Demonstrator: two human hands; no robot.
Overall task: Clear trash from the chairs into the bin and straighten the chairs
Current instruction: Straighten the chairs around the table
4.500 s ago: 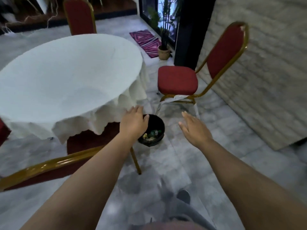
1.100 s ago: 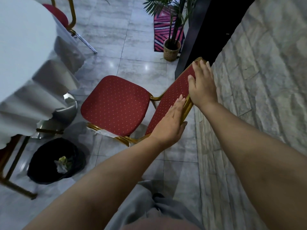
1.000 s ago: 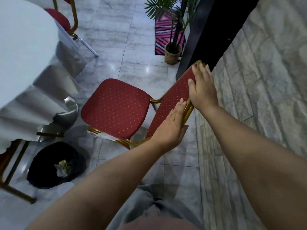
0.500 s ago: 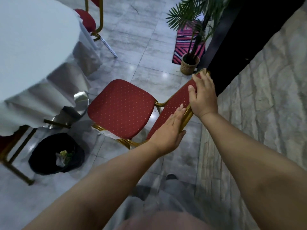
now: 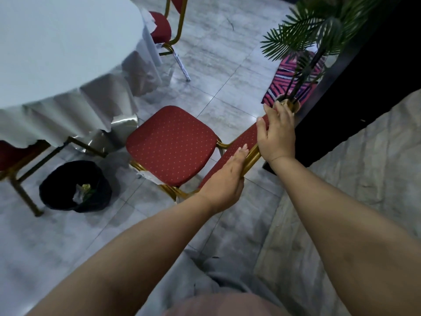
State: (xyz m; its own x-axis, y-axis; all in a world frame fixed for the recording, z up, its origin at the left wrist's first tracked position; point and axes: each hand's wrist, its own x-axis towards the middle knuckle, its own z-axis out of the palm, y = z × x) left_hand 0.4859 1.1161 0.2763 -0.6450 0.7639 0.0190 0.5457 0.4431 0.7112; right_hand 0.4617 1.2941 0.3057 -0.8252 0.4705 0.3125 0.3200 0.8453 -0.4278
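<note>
Both hands on chair [image 5: 170,144] backrest, just right of worktop [image 5: 57,53]: left hand [image 5: 224,181] flat w/ straight fingers, right hand [image 5: 276,135] curled over top rail. Bin [image 5: 61,195] near chair's front-left leg. Risk: angled shove could clip bin, snag tablecloth.

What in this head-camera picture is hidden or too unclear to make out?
- Bin: pale and greenish scraps inside, too small and dim to identify.
- Plant pot: mostly hidden behind the right hand.
- Right hand's fingers: their far side is hidden by the chair's backrest.
- Left hand: its palm faces away, contact unseen.
- Far chair: backrest cut off by the top edge.
- Table: cut off by the left edge.
</note>
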